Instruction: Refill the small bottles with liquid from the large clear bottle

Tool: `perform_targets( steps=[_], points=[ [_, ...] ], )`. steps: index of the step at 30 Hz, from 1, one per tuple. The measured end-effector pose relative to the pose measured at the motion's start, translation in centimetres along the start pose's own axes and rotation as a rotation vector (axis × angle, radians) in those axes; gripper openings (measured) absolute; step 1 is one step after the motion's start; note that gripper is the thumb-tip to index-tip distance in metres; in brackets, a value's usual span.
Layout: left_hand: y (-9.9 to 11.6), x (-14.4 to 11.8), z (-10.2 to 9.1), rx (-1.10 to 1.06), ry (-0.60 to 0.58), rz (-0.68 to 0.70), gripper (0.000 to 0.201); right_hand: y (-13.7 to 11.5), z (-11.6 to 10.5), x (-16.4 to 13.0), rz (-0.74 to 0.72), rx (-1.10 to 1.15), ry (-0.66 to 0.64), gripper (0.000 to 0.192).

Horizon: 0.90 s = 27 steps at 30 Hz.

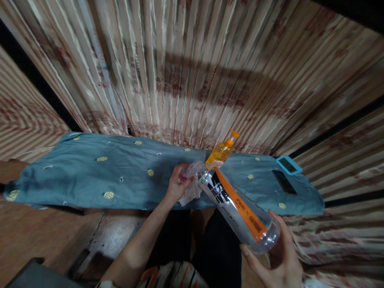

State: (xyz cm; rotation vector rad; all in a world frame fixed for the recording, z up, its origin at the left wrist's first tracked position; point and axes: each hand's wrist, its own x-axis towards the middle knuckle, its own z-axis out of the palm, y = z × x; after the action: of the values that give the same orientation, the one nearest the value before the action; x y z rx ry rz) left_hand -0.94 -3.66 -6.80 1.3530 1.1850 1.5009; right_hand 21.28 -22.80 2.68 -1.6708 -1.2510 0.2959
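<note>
My right hand (283, 256) grips the base of a large clear plastic bottle (237, 210) with a silver and orange label. The bottle is tilted, its neck end pointing up and left. Closed around a small clear plastic container (192, 170), my left hand (177, 184) meets the neck end of the large bottle. Whether the two touch, I cannot tell. A crumpled white tissue (192, 196) shows just below the small container. Behind the bottle's neck stands a pump bottle (220, 154) of yellow liquid with an orange pump top.
A teal cloth with yellow pineapple prints (90, 172) covers the long narrow table. At its right end lie a dark phone (284, 182) and a blue-framed device (289, 165). Striped curtains (186, 80) hang close behind and at both sides. Black poles (39, 76) slant along the curtains.
</note>
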Motion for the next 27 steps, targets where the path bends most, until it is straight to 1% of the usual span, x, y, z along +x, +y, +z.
perform_targets(
  steps=[6, 11, 27],
  points=[
    [-0.11, 0.01, 0.04, -0.005, 0.004, 0.012, 0.041, -0.42, -0.12, 0.08, 0.003, -0.034, 0.012, 0.089],
    [0.01, 0.01, 0.07, 0.005, 0.005, -0.004, 0.040, -0.39, -0.07, -0.02, 0.033, -0.008, -0.002, 0.092],
    [-0.27, 0.04, 0.01, -0.007, -0.002, 0.024, 0.041, 0.04, -0.11, 0.09, 0.005, -0.003, -0.009, 0.091]
  ],
)
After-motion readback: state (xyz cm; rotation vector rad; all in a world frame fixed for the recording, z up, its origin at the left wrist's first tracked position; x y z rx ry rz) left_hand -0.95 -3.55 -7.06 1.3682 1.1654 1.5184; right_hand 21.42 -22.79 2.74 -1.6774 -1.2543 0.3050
